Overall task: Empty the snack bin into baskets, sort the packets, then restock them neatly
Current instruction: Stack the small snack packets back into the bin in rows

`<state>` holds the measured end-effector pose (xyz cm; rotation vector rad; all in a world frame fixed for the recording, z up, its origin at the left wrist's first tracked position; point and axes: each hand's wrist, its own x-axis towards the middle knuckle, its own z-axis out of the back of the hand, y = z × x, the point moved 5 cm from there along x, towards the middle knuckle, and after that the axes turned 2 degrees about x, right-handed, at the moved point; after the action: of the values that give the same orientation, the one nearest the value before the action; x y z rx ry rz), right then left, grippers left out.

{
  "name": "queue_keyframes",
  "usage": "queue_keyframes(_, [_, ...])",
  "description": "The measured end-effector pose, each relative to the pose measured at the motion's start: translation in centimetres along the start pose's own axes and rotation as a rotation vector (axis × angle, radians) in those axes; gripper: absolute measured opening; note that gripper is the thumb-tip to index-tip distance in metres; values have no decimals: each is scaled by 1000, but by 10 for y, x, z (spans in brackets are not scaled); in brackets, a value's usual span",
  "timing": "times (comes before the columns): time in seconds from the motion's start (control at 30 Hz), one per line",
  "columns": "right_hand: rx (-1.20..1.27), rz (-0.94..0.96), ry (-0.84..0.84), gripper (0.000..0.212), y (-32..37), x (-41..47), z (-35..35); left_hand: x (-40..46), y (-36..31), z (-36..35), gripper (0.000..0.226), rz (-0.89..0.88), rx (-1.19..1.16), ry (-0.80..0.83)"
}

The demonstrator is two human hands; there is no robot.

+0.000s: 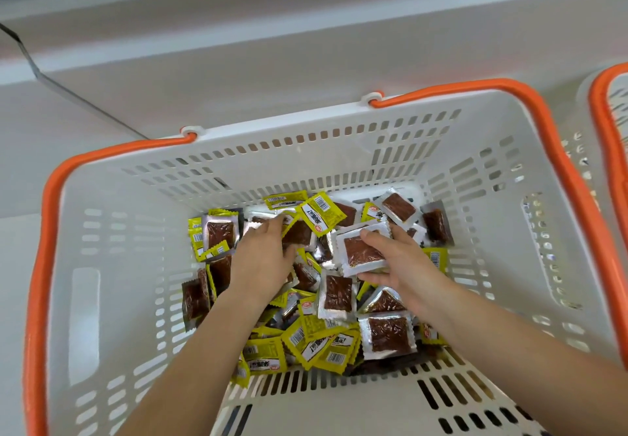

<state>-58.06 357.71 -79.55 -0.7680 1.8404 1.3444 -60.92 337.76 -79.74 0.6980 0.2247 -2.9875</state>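
Note:
A white slotted basket [102, 299] with orange handles holds several small snack packets, some yellow [319, 344], some clear and silver with brown filling [336, 294]. Both my hands reach down into the pile. My right hand [397, 262] grips a small stack of clear brown-filled packets [362, 248], thumb on top and fingers beneath. My left hand [263, 255] lies palm down on the packets, its fingertips pinching a yellow packet [317, 216] that tilts up at the far side.
A second white basket with an orange handle [608, 129] stands at the right edge. Behind the basket runs a pale ledge with a grey metal strip [68, 92] at the left.

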Motion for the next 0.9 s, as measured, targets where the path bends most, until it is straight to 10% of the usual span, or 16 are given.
queue_keyframes(0.1, [-12, 49, -3, 37, 5, -1, -1, -9, -4, 19, 26, 18, -99, -165])
queue_keyframes(0.3, [-15, 148, 12, 44, 16, -13, -12, -55, -34, 50, 28, 294, -1574, 78])
queue_keyframes(0.43, [77, 206, 58, 24, 31, -44, -27, -79, -50, 83, 20, 163, -1230, -47])
queue_keyframes(0.6, [-31, 357, 108, 56, 75, -110, -53, -111, -50, 134, 53, 204, -1271, 1])
queue_keyframes(0.7, [-194, 501, 240, 34, 103, -161, -79, -137, -58, 174, 51, 73, -1442, 125])
queue_keyframes(0.9, [-495, 785, 343, 77, 158, -248, -122, -192, -41, 262, 49, -229, -1448, -16])
